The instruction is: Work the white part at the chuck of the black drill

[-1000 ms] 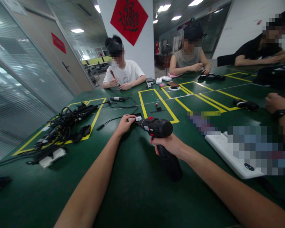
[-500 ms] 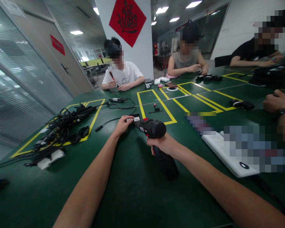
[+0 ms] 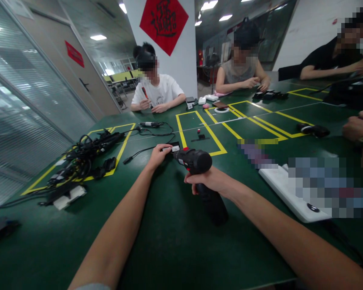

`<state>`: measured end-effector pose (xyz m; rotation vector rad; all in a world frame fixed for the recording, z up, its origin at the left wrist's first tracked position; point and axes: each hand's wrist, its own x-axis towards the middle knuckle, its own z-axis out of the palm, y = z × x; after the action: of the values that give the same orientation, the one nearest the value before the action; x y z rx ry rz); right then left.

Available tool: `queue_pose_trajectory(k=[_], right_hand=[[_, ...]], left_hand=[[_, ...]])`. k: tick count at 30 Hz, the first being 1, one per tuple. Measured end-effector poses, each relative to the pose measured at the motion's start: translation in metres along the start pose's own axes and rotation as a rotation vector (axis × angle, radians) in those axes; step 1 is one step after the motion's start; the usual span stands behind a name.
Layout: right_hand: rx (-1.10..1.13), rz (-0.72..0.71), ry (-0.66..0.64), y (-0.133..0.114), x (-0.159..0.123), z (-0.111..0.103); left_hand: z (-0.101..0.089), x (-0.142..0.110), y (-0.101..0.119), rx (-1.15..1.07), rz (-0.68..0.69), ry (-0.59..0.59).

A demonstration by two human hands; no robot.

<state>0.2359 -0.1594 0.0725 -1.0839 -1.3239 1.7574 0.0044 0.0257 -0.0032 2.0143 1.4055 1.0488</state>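
Right hand point(image 3: 210, 181) wrapped closed round the grip of a black cordless drill point(image 3: 195, 161), nose pointing left, body held above the green work mat point(image 3: 169, 249). Left hand point(image 3: 159, 156) pinches a small white plug point(image 3: 174, 148) just beside the drill nose, exact part too small to tell. Black cable point(image 3: 145, 151) runs left from near the plug. Tangled black cable bundle point(image 3: 90, 151) lies in a yellow taped box point(image 3: 125, 137), far left. Co-worker's hand point(image 3: 358, 125) on the right, well apart
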Motion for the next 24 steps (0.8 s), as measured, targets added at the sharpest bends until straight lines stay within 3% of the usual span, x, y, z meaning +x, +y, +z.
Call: queue_pose_trajectory(k=[4,17,24], right_hand=[[-0.049,0.012,0.076,0.0009,0.0016,0.0011],[-0.053,-0.072,0.017,0.0083,0.0067,0.0012],[-0.071,-0.011,0.055,0.0022,0.0021,0.0036]], left_hand=[[0.0007,0.0001,-0.0025,-0.002,-0.009,0.012],[0.0027,0.0021,-0.005,-0.009,-0.015,0.009],[0.0016,0.0007,-0.0025,-0.032,-0.023,0.005]])
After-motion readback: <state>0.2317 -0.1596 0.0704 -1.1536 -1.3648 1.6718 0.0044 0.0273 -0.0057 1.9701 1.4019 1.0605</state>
